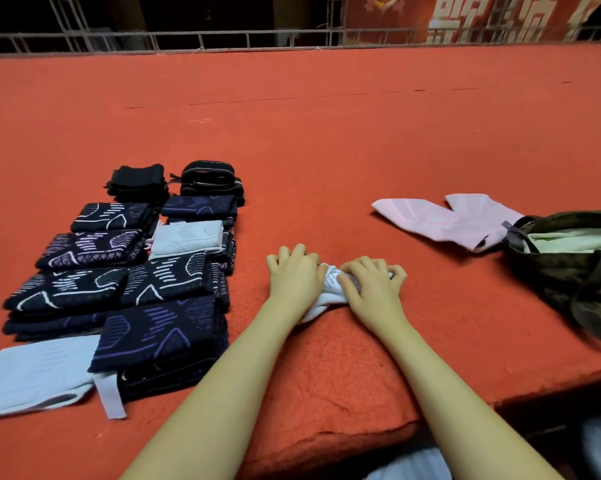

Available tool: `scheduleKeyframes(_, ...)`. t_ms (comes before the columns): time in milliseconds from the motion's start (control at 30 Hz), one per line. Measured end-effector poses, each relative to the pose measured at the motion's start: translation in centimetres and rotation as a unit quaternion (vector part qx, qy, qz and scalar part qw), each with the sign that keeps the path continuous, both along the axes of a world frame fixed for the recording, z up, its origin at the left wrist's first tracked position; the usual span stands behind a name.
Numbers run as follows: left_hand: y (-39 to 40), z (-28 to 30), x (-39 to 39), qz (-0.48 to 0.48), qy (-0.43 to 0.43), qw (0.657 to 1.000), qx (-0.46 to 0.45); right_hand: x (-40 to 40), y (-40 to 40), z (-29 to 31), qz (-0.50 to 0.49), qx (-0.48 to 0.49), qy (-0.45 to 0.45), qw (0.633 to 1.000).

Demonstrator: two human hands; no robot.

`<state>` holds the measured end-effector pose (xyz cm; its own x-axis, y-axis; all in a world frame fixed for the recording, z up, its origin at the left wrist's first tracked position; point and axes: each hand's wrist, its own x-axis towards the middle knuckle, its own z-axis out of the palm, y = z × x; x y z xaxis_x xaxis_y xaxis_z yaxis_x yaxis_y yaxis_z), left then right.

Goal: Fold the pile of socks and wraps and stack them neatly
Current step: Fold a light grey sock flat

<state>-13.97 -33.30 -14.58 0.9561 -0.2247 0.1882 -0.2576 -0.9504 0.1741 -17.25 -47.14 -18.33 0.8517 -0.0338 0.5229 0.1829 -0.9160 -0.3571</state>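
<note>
A small white sock lies bunched on the red felt table in front of me. My left hand grips its left part with curled fingers. My right hand holds its right part, fingers bent over the cloth. Most of the sock is hidden under both hands. Two pale pink socks lie flat and unfolded to the right. On the left sit several folded dark patterned socks, a folded light one and a flat light piece.
A camouflage bag with pale cloth inside stands open at the right edge. Black folded wraps and a black strap bundle sit behind the stacks. A metal railing runs along the table's far side.
</note>
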Motion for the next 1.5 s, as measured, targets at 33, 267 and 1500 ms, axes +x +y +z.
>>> scheduleKeyframes(33,0.1,-0.2,-0.1,0.0,0.003,1.0,-0.021,-0.1,0.0,0.0,0.004,-0.001,-0.012,1.0)
scheduleKeyframes(267,0.2,-0.5,-1.7,0.009,-0.076,0.987,-0.141,-1.0,0.1,-0.1,0.01,-0.043,-0.071,0.997)
scheduleKeyframes(1500,2.3,-2.7,-3.7,-0.066,-0.005,0.997,0.05,-3.2,-2.1,0.7,-0.01,-0.068,0.111,0.991)
